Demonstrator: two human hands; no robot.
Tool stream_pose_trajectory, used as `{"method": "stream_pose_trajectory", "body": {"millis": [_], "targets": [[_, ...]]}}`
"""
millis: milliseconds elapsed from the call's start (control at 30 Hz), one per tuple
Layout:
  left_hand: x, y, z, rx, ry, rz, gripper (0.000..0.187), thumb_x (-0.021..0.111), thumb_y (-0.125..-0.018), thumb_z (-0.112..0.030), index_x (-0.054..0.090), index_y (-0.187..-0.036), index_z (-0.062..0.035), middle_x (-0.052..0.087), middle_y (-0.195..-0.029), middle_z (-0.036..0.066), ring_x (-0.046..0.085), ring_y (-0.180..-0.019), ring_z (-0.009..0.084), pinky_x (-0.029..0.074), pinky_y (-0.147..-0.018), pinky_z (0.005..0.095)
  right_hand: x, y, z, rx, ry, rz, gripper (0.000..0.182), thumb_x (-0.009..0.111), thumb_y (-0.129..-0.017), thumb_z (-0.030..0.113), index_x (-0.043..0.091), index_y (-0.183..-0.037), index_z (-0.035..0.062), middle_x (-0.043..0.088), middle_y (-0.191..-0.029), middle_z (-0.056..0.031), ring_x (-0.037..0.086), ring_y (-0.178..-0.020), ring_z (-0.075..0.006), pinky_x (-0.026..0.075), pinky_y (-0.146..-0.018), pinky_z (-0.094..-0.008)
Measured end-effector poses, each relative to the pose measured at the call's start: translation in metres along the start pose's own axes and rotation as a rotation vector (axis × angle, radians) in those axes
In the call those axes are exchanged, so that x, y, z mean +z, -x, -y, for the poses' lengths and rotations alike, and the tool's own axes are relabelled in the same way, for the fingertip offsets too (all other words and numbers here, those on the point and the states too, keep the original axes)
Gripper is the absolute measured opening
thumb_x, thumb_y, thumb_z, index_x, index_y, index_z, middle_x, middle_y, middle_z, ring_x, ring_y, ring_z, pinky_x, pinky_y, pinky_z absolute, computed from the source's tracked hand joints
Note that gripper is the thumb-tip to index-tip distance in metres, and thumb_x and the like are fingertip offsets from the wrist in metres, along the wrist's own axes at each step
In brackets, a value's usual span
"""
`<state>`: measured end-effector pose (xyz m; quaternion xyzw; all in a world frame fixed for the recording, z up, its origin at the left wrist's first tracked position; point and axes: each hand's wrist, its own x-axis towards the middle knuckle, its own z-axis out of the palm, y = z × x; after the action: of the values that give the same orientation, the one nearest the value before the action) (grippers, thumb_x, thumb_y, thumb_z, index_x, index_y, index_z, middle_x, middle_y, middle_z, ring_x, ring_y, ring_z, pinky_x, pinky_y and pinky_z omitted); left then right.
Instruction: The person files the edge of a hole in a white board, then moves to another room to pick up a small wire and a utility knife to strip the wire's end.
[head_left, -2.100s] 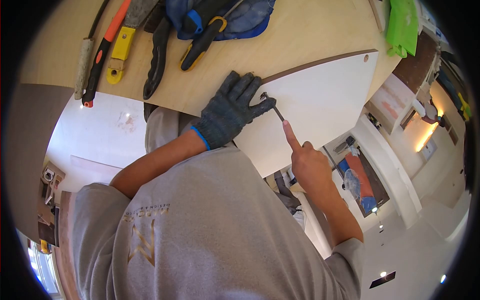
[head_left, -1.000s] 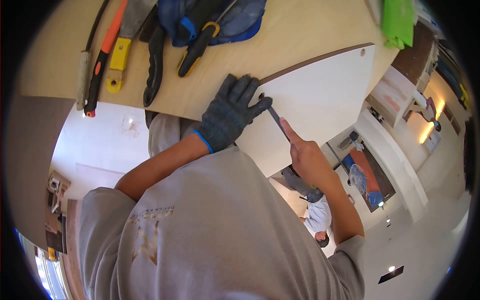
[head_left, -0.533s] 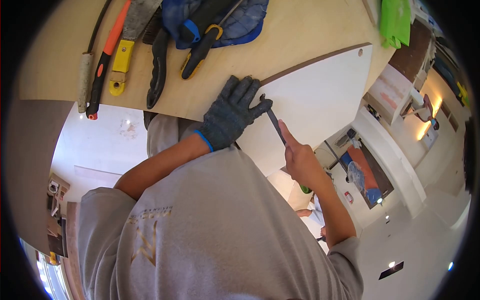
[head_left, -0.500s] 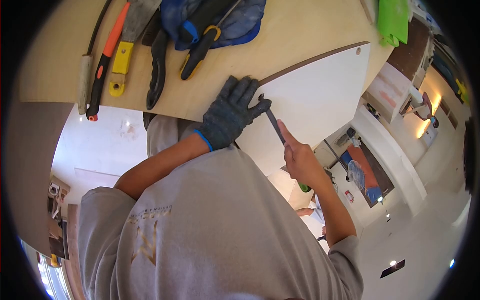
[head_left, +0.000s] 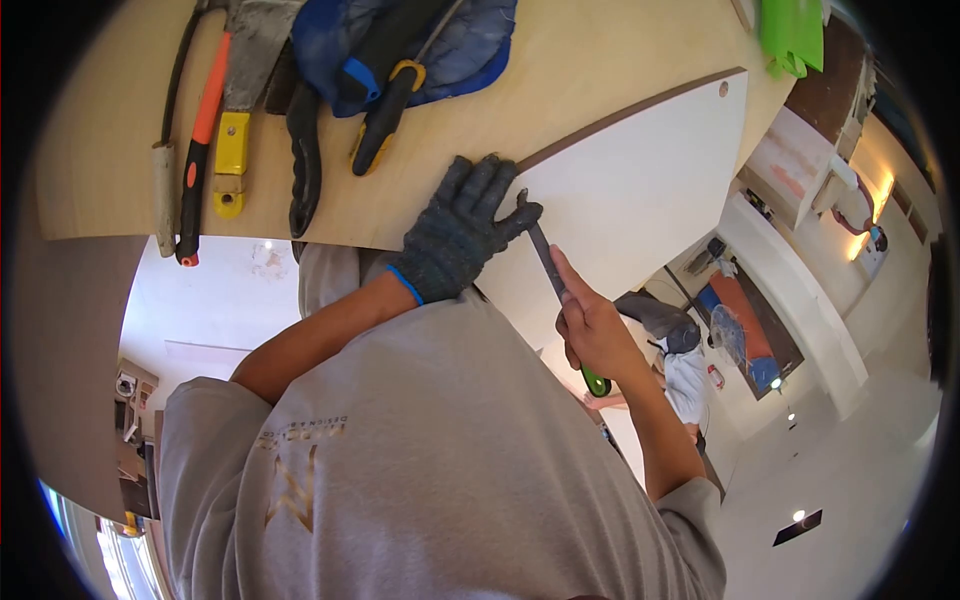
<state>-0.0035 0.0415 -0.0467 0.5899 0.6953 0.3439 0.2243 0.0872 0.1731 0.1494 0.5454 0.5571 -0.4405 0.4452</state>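
My left hand wears a dark knit glove with a blue cuff. Its fingers lie stretched out over the near left corner of a white panel, the thumb against the blade's far end. Closed in my bare right hand is a flat-bladed hand tool with a green handle end, the index finger laid along its long dark blade. The blade slants up to a dark spot at the panel's edge, partly hidden by the gloved thumb. A small round mark shows at the panel's far corner.
On the wooden tabletop lie a yellow-handled scraper, an orange-and-black handled tool, a black handle, a yellow-and-black screwdriver and a blue cloth bundle. A green bag hangs far right. Another person is beyond my right arm.
The view has shifted slightly, and more of the other person shows behind my right arm. My right hand has moved slightly down and left, showing more green handle. The left hand stays on the panel.
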Motion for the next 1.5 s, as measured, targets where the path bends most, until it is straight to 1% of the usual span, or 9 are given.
{"method": "stream_pose_trajectory", "body": {"millis": [167, 267, 467, 567, 767, 867, 1167, 1267, 1500], "targets": [[0.001, 0.003, 0.005, 0.056, -0.071, 0.008, 0.062, 0.074, -0.082, -0.03, 0.056, -0.142, -0.0308, 0.042, -0.149, 0.025, 0.037, -0.142, 0.0399, 0.029, -0.115, 0.0595, 0.012, 0.007, -0.023, -0.253, 0.307, -0.177, 0.063, 0.036, -0.1, 0.004, 0.025, -0.16, 0.0192, 0.05, -0.059, -0.0108, 0.054, -0.051, -0.0206, 0.047, -0.062, -0.0366], [-0.002, 0.0, 0.005, 0.05, -0.013, 0.044, 0.064, 0.075, -0.081, -0.029, 0.056, -0.142, -0.0319, 0.041, -0.15, 0.024, 0.038, -0.141, 0.0402, 0.029, -0.115, 0.0605, 0.016, 0.005, -0.023, -0.259, 0.179, -0.169, 0.064, 0.041, -0.097, 0.001, 0.027, -0.158, 0.0154, 0.059, -0.066, -0.0261, 0.059, -0.054, -0.0369, 0.049, -0.063, -0.0482], [-0.006, -0.003, 0.002, 0.042, -0.018, 0.078, 0.066, 0.078, -0.08, -0.029, 0.056, -0.142, -0.0314, 0.038, -0.151, 0.024, 0.036, -0.142, 0.0403, 0.029, -0.114, 0.0613, 0.013, 0.009, -0.001, 0.04, -0.298, 0.051, 0.06, 0.036, -0.1, 0.005, 0.026, -0.159, 0.0155, 0.057, -0.06, -0.0207, 0.057, -0.045, -0.0265, 0.05, -0.057, -0.0429], [-0.01, -0.007, 0.001, 0.027, 0.015, 0.112, 0.068, 0.079, -0.08, -0.029, 0.055, -0.143, -0.0312, 0.038, -0.15, 0.025, 0.034, -0.143, 0.042, 0.029, -0.114, 0.0621, 0.03, 0.007, -0.011, -0.026, -0.402, 0.014, 0.059, 0.036, -0.101, 0.007, 0.027, -0.159, 0.0157, 0.056, -0.059, -0.0152, 0.055, -0.043, -0.0215, 0.051, -0.055, -0.0391], [-0.014, -0.006, 0.005, 0.108, -0.017, 0.126, 0.068, 0.078, -0.081, -0.029, 0.053, -0.144, -0.0312, 0.038, -0.15, 0.027, 0.034, -0.142, 0.0445, 0.028, -0.113, 0.0637, 0.054, 0.009, -0.028, -0.198, -0.131, -0.235, 0.057, 0.033, -0.103, 0.007, 0.027, -0.159, 0.0145, 0.05, -0.059, -0.0067, 0.053, -0.041, -0.0168, 0.05, -0.052, -0.0363], [-0.013, -0.006, 0.005, 0.123, -0.038, 0.136, 0.068, 0.078, -0.081, -0.028, 0.053, -0.144, -0.032, 0.037, -0.15, 0.028, 0.034, -0.141, 0.0449, 0.028, -0.113, 0.0637, 0.043, 0.018, -0.011, -0.028, -0.443, -0.067, 0.056, 0.032, -0.103, 0.008, 0.027, -0.159, 0.0149, 0.05, -0.06, -0.0067, 0.052, -0.04, -0.0166, 0.05, -0.051, -0.0366], [-0.014, -0.009, 0.004, 0.099, -0.013, 0.166, 0.065, 0.077, -0.082, -0.027, 0.054, -0.143, -0.0319, 0.035, -0.151, 0.026, 0.034, -0.14, 0.0468, 0.029, -0.111, 0.0643, 0.059, 0.011, -0.008, -0.024, -0.758, -0.009, 0.057, 0.03, -0.103, 0.009, 0.025, -0.16, 0.0169, 0.047, -0.061, -0.0037, 0.048, -0.039, -0.0125, 0.047, -0.045, -0.0298], [-0.012, -0.008, 0.003, 0.091, -0.026, 0.172, 0.065, 0.077, -0.083, -0.026, 0.054, -0.144, -0.0323, 0.036, -0.151, 0.026, 0.034, -0.14, 0.0473, 0.029, -0.111, 0.0648, 0.057, 0.011, -0.013, -0.044, -0.794, -0.002, 0.058, 0.031, -0.102, 0.009, 0.025, -0.16, 0.0165, 0.049, -0.061, -0.0051, 0.05, -0.04, -0.0136, 0.048, -0.046, -0.0313], [-0.014, -0.009, 0.002, 0.092, -0.003, 0.172, 0.065, 0.077, -0.082, -0.026, 0.054, -0.143, -0.0315, 0.037, -0.151, 0.026, 0.035, -0.139, 0.0473, 0.029, -0.111, 0.0645, 0.049, 0.012, -0.016, -0.064, -0.496, -0.075, 0.059, 0.032, -0.101, 0.009, 0.024, -0.159, 0.0145, 0.054, -0.063, -0.008, 0.054, -0.042, -0.0163, 0.049, -0.047, -0.0343]]}}
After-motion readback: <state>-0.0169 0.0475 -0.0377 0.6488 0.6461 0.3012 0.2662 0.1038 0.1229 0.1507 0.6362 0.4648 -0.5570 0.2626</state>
